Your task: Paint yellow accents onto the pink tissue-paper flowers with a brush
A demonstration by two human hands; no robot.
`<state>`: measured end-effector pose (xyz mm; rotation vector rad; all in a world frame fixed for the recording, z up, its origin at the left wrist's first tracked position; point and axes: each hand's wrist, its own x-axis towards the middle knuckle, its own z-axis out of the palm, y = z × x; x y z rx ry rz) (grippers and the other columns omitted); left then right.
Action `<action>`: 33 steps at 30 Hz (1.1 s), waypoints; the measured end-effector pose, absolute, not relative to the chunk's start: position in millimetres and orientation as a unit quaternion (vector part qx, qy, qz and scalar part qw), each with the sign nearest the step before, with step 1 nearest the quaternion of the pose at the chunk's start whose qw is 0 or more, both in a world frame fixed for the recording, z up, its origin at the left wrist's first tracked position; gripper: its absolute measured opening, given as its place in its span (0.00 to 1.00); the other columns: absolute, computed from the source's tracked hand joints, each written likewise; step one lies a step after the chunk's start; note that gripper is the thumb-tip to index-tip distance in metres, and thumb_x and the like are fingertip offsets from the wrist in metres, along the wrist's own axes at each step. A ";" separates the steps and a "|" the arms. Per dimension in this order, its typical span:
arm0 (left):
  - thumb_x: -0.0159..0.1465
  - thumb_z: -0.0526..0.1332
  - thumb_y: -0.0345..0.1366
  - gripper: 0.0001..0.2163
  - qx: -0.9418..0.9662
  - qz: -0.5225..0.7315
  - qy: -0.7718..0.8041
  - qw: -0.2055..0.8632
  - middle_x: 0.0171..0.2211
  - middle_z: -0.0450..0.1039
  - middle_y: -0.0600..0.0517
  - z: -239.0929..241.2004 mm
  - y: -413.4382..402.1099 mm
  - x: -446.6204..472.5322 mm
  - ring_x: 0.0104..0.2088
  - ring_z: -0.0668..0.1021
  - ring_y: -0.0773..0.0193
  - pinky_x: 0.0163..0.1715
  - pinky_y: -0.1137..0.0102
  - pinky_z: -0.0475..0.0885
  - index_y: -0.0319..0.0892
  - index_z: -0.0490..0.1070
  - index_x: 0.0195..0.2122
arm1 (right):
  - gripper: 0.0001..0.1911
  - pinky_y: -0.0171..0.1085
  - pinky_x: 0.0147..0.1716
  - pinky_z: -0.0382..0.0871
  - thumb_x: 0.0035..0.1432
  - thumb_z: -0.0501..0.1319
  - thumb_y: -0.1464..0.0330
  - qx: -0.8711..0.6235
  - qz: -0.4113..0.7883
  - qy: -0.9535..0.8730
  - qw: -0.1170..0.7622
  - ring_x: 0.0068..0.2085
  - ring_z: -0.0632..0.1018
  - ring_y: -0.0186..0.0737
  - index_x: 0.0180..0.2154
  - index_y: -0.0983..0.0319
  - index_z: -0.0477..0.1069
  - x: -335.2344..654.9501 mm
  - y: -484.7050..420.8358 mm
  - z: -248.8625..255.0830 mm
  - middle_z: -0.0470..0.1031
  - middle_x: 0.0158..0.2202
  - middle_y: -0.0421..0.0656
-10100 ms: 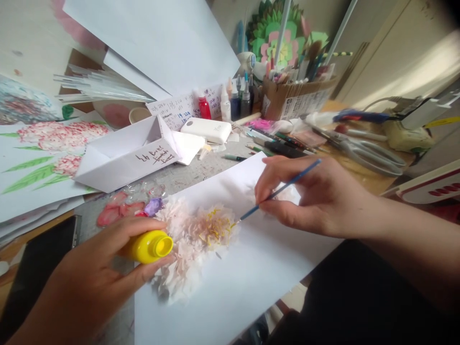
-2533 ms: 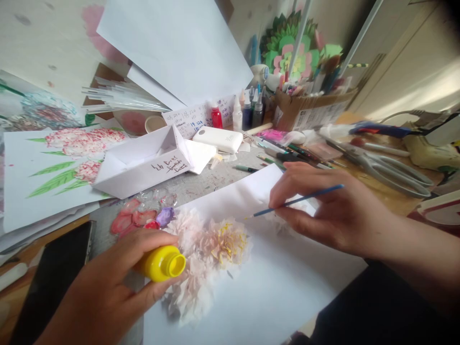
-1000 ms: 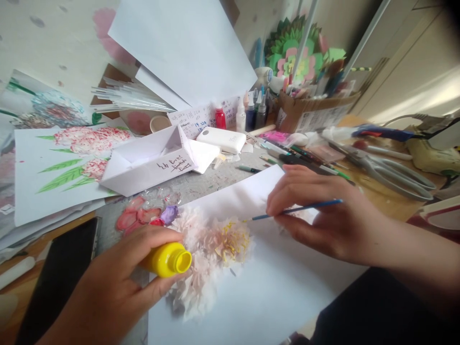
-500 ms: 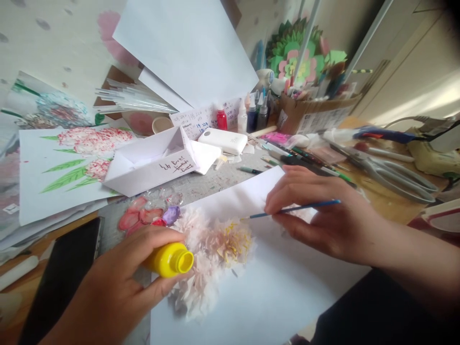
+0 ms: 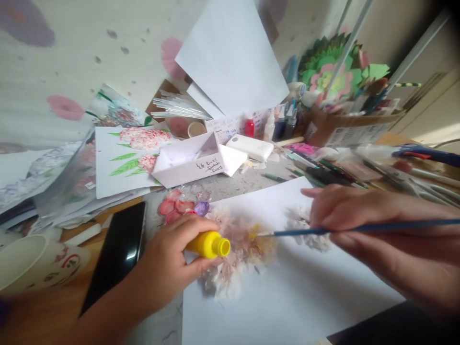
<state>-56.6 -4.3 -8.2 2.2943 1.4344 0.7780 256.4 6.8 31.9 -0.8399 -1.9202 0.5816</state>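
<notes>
My left hand [image 5: 168,261] is wrapped round a small open yellow paint bottle [image 5: 210,244], tilted on its side with its mouth toward a fluffy pink tissue-paper flower [image 5: 239,251]. That flower lies on a white sheet of paper [image 5: 287,297]. My right hand [image 5: 373,225] pinches a thin blue paintbrush [image 5: 323,230], whose tip touches the yellow-dabbed centre of the flower. A smaller pale flower [image 5: 305,225] sits just under my right fingers.
A black phone [image 5: 117,251] lies left of my left hand, a mug [image 5: 34,261] at the far left. Behind stand a folded white paper box [image 5: 194,163], flower paintings [image 5: 125,153], paint bottles [image 5: 280,124], a cardboard box of tools [image 5: 352,129] and scattered pens [image 5: 323,170].
The view has swung left and pulled back, bringing the mug into sight. The brush tip has come down onto the flower's centre. My left hand still holds the yellow bottle.
</notes>
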 end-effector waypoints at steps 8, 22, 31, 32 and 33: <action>0.57 0.70 0.32 0.14 0.811 0.285 0.487 0.153 0.40 0.80 0.55 -4.6 -5.3 -50.4 0.41 0.81 0.62 0.44 0.70 0.73 0.49 0.76 0.44 | 0.14 0.41 0.54 0.74 0.56 0.64 0.79 -0.237 0.249 -0.844 0.412 0.38 0.82 0.38 0.40 0.56 0.74 227.3 2.0 39.9 0.82 0.34 0.37; 0.58 0.70 0.36 0.12 0.799 0.295 0.494 0.174 0.39 0.80 0.53 -6.6 -5.8 -51.4 0.39 0.80 0.59 0.43 0.67 0.74 0.48 0.76 0.43 | 0.08 0.36 0.30 0.79 0.55 0.68 0.74 -0.298 0.305 -0.785 0.450 0.36 0.83 0.41 0.34 0.54 0.76 221.6 4.9 36.1 0.83 0.31 0.38; 0.58 0.70 0.37 0.12 0.801 0.291 0.495 0.169 0.39 0.79 0.54 -8.4 -5.1 -52.6 0.39 0.80 0.60 0.43 0.69 0.73 0.49 0.76 0.43 | 0.08 0.34 0.30 0.79 0.54 0.69 0.73 -0.318 0.331 -0.761 0.458 0.33 0.82 0.39 0.33 0.53 0.77 228.6 5.3 33.7 0.82 0.29 0.37; 0.58 0.70 0.37 0.12 0.801 0.293 0.494 0.166 0.39 0.79 0.54 -7.8 -4.5 -52.7 0.39 0.80 0.60 0.42 0.69 0.73 0.49 0.76 0.43 | 0.07 0.34 0.30 0.78 0.54 0.70 0.72 -0.331 0.339 -0.750 0.462 0.33 0.82 0.39 0.33 0.52 0.78 232.8 6.4 32.0 0.82 0.29 0.37; 0.58 0.70 0.37 0.11 0.802 0.293 0.495 0.164 0.39 0.80 0.54 -7.5 -4.0 -53.0 0.39 0.80 0.60 0.42 0.69 0.73 0.49 0.76 0.42 | 0.06 0.33 0.29 0.78 0.55 0.70 0.70 -0.347 0.348 -0.737 0.464 0.32 0.82 0.38 0.33 0.51 0.78 237.8 8.1 30.2 0.81 0.29 0.36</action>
